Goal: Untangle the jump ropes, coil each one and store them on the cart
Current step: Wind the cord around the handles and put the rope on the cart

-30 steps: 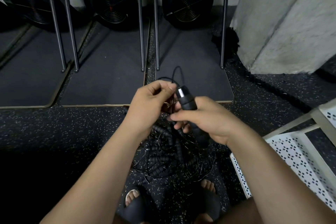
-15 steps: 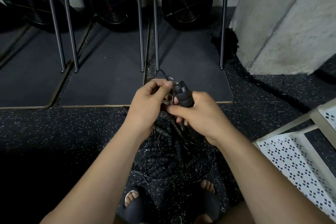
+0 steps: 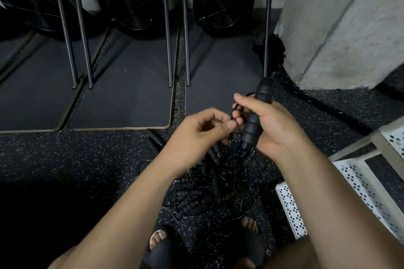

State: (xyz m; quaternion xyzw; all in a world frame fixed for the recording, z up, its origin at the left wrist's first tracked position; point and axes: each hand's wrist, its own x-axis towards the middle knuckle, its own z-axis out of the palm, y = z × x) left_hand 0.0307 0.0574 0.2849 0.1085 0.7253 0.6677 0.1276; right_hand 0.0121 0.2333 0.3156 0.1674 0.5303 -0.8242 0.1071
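Head view only. Right hand (image 3: 275, 124) is clenched round a black ribbed jump-rope handle (image 3: 251, 124). The handle is tilted, top end up and away toward the concrete pillar (image 3: 349, 28), bottom end pointing down at the pile. Left hand (image 3: 196, 135) sits just beside it with fingers curled, thumb against forefinger, pinching a thin cord (image 3: 229, 138) that drops toward the floor. Whether that cord belongs to the held handle: cannot tell. The rest of the jump ropes (image 3: 196, 199) lie in one tangled heap of black handles and thin wire loops on the speckled rubber floor (image 3: 65, 159), right below both hands and just ahead of the person's sandalled feet (image 3: 161, 244). One loose handle (image 3: 155, 140) lies at the heap's left edge, near the left wrist. Cart (image 3: 358, 183) is at the right edge, with white perforated shelves in a pale frame; its near corner is close to the heap, not touching. No rope on the visible part of it. Behind: dark mats (image 3: 122, 94) side by side, thin metal poles (image 3: 167, 28) standing on them, round black fan units (image 3: 223, 0) along the back wall. A thick dark rope (image 3: 328, 107) runs along the floor past the pillar base.
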